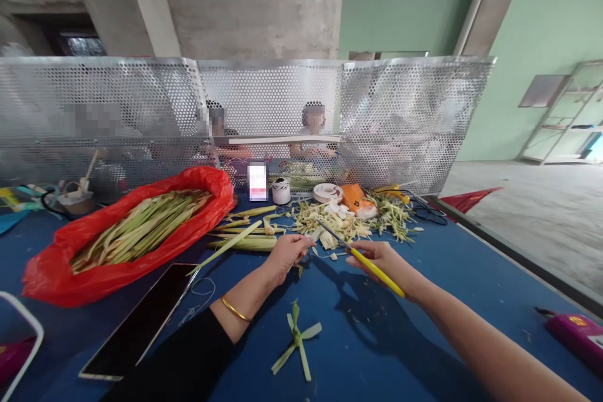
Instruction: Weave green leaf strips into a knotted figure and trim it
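My right hand (pixel 381 259) is closed around a yellow-handled knife (pixel 372 267) whose blade points up-left toward a pile of pale leaf trimmings (pixel 330 218). My left hand (pixel 288 251) rests on the blue table with fingers pinched on a long green leaf strip (pixel 226 246) that runs off to the left. More pale green strips (pixel 245 240) lie just beyond that hand. A small folded leaf piece (pixel 296 339), shaped like a cross, lies on the table between my forearms.
A red plastic bag (pixel 61 264) full of green leaf strips sits at left, a tablet (pixel 136 323) in front of it. Tape rolls (pixel 327 192), an orange packet (pixel 355 198) and cables lie by the perforated metal screen (pixel 264 107); people sit behind it. A magenta tool (pixel 572 333) lies far right.
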The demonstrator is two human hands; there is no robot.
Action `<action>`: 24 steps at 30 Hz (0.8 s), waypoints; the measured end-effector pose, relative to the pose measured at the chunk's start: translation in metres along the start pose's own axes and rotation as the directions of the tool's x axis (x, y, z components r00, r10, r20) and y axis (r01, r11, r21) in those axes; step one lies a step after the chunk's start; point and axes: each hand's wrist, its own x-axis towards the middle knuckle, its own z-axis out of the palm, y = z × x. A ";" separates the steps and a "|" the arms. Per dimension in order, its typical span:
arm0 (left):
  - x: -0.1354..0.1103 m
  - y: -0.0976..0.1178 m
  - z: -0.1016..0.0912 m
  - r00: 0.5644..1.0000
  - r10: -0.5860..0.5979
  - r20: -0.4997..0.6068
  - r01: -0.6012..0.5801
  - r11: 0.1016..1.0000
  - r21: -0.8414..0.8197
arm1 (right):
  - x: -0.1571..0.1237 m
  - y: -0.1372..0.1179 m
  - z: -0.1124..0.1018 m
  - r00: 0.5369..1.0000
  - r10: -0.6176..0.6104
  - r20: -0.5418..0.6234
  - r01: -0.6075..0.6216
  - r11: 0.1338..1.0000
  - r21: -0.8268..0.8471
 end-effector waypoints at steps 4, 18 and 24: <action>-0.004 0.008 -0.004 0.998 -0.019 -0.063 0.016 0.999 -0.043 | -0.004 0.001 -0.006 0.997 -0.022 -0.069 0.008 0.981 -0.195; -0.074 0.054 -0.012 0.965 0.013 -0.260 -0.082 0.963 -0.257 | -0.026 -0.004 -0.004 0.969 -0.217 0.120 0.238 0.675 -0.699; -0.112 0.042 -0.002 0.935 0.066 -0.350 -0.159 0.957 -0.244 | -0.033 -0.063 0.049 0.970 -0.232 0.076 0.229 0.972 0.044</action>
